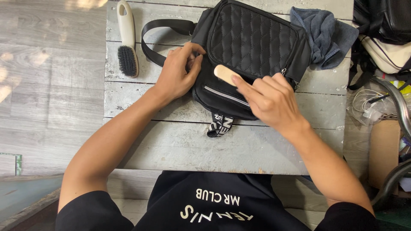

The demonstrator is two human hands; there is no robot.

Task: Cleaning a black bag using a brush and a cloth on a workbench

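The black quilted bag (252,47) lies flat on the whitewashed plank surface (180,145), its long axis running diagonally from the lower left, near the person, up toward the far right. Its strap (160,30) loops off to the left, and a short patterned webbing tab (220,125) hangs from its near edge.

The left hand (177,72) rests at the bag's left side, fingers curled in a narrow pinch on the fabric edge; what lies under the fingertips is hidden. The right hand (269,100) closes around a small pale wooden-handled brush (226,74), whose handle end points up-left over the front zip pocket (224,95); its bristles are covered by the hand and cannot be seen.

Both forearms angle inward from the near corners, wrists bent over the bag.

A second brush (127,40) with a cream handle and dark bristles lies lengthwise on the surface left of the strap. A grey cloth (323,36) sits bunched against the bag's far right corner, partly tucked behind it.
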